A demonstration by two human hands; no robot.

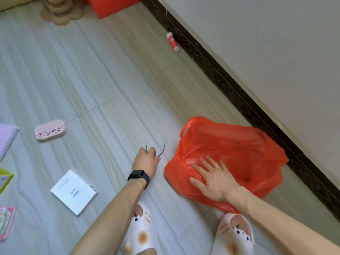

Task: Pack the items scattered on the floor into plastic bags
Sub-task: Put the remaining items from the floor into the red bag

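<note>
Nearest the slippers (141, 234), the right hand (213, 176) lies flat on the red plastic bag (239, 150) with its fingers spread wide, holding nothing. That pins the bag but probably also presses its mouth shut, so an item brought over could catch on the film or slide off onto the floor (103, 85). Just left of the bag, the left hand (147, 160) curls its fingers round a thin curved dark piece (163, 149) (a hair hoop, perhaps; too fine to tell). Its springy ends stick out past the knuckles and might snag or pierce the plastic on the way in. Further left wait a white box (74, 192) and a pink case (51, 130). Far off by the skirting lies a small red-and-white bottle (172, 41), which may roll if nudged.
</note>
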